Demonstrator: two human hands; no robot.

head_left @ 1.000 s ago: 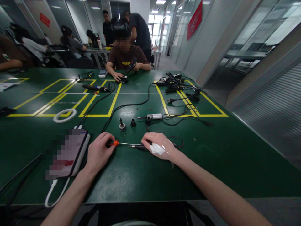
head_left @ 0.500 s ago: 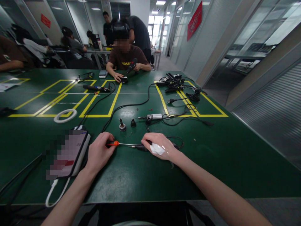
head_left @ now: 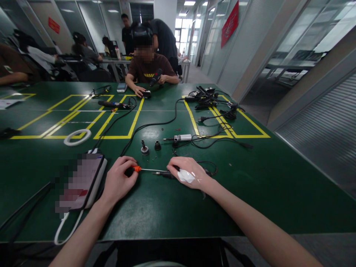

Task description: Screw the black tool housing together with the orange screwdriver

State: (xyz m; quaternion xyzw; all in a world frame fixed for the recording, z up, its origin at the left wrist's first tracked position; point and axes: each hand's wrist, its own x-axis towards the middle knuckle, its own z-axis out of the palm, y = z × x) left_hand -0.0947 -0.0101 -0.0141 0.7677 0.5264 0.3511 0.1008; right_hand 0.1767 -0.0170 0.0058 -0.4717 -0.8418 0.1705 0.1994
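My left hand (head_left: 119,178) is closed around the handle of a thin screwdriver (head_left: 137,168) with an orange collar. The screwdriver's slim metal shaft points right, and its far end is hidden by my right hand (head_left: 189,172). My right hand, with a white taped patch on its back, is closed on a black pen-shaped tool (head_left: 166,174) whose metal tip points left. Just beyond the hands stand a round metal part with an upright stem (head_left: 144,149) and a small black cone-shaped piece (head_left: 157,145). Several tiny bits lie near them.
A silver cylindrical tool body (head_left: 183,138) with wires lies past my right hand. Left of me are a phone (head_left: 83,181) on a white block and a white ring (head_left: 77,137). Black cables (head_left: 205,97) are heaped at the far right. Opposite, a person (head_left: 151,66) holds a power tool.
My left hand has shifted its fingers slightly on the screwdriver handle. My right hand and the loose parts are in the same places.
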